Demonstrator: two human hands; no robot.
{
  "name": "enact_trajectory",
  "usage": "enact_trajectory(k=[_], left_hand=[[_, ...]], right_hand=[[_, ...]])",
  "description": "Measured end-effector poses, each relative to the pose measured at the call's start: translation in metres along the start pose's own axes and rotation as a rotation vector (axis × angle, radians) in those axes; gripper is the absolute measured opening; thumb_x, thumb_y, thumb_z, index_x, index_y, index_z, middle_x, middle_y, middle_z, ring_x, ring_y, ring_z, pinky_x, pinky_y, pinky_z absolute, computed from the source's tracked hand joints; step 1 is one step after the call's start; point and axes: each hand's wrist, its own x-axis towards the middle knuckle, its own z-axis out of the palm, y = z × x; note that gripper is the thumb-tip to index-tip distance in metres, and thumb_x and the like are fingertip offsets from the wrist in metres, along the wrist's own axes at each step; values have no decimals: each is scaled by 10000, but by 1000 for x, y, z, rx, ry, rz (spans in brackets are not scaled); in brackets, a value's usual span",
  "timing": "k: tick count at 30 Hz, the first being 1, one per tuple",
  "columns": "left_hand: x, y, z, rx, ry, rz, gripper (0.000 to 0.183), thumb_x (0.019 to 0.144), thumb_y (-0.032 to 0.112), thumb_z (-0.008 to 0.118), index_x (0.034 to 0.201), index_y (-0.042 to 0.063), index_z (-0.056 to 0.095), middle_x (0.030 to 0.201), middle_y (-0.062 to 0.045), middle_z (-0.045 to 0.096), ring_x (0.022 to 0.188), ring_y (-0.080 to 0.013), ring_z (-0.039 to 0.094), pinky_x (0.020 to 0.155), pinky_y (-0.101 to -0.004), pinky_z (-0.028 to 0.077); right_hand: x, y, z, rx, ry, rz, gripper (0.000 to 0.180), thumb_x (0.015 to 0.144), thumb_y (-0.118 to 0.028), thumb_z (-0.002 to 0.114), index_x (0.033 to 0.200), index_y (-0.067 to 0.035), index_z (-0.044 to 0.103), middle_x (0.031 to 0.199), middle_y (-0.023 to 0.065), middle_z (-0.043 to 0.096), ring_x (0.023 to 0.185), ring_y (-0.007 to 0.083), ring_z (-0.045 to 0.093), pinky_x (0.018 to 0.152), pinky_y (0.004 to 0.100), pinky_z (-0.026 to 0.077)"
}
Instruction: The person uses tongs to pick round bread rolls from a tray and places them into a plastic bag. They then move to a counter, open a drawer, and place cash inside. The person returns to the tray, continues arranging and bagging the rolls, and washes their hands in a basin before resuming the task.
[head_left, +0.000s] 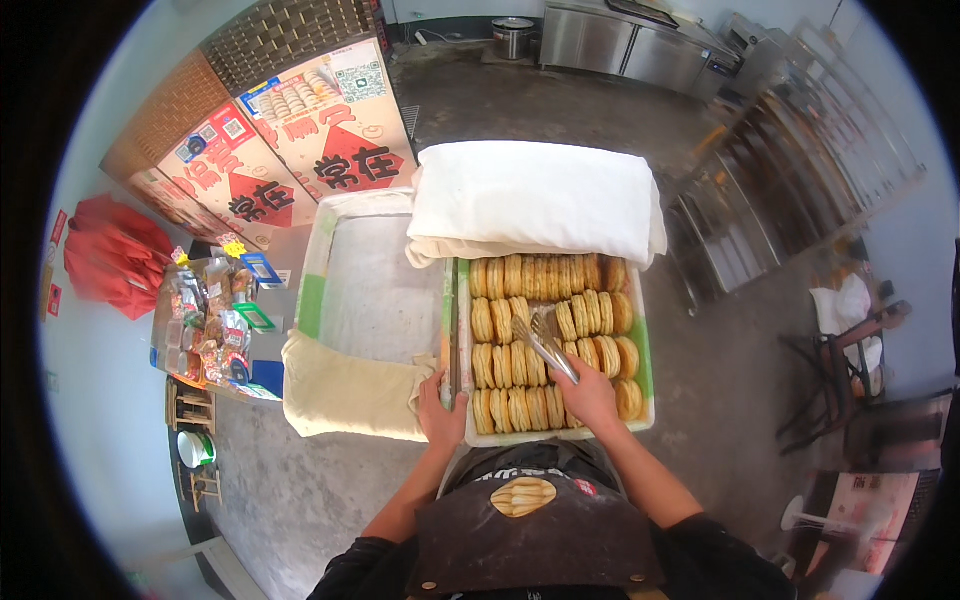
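Observation:
My right hand (590, 397) grips metal food tongs (551, 351) over a foam box (646, 360) with a green band. The tongs' heads lie at a gap in the second row from the back. Several rows of round, browned flatbreads (517, 409) stand on edge in this box. My left hand (442, 412) rests across the adjoining box rims, thumb apart from the fingers, against a folded beige cloth (352, 386). That cloth covers the near end of a second foam box (311, 285), where a pale lining shows. A folded white quilt (532, 199) covers the right box's back end.
On the left, a tray of packaged snacks (210, 322) stands beside a woven folding screen (292, 41) with posters. Beyond are steel cabinets (592, 41) and a lidded pot (513, 37). To the right stand a metal rack (795, 150) and a dark chair (832, 352).

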Motion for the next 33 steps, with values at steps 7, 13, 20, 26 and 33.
enact_trajectory(k=[7,13,20,26,33], left_hand=[[1,-2,1,-15,8,51,621,840,115,781,1434,64,606,1273,-178,621,1182,-382,615,1057,-476,497],[2,-7,1,-23,-4,55,609,838,109,774,1423,53,614,1267,-182,617,1170,-383,616,1046,-477,498],[1,-8,1,-39,0,63,614,836,104,772,1426,50,612,1270,-184,617,1177,-380,618,1051,-474,498],[1,-8,2,-26,10,69,611,837,84,770,1426,46,612,1277,-185,618,1181,-384,617,1060,-477,496],[1,-13,5,-49,1,76,624,854,59,761,1452,37,586,1320,-186,608,1200,-374,608,1077,-469,484]], right_hand=[[5,13,8,86,71,-13,562,991,-452,711,1426,-96,704,1206,255,769,1131,445,731,981,503,569],[8,3,14,119,41,24,561,999,-458,705,1421,-88,706,1243,256,759,1170,435,720,992,496,567],[11,7,16,80,62,38,564,989,-453,724,1403,-70,712,1201,263,769,1138,426,736,991,474,570],[22,-6,35,-146,128,-56,505,991,-421,706,1355,-72,710,1029,244,781,969,453,749,852,560,585],[22,-15,41,-212,144,-160,452,998,-337,714,1348,-52,702,937,238,772,868,444,751,774,570,584]])
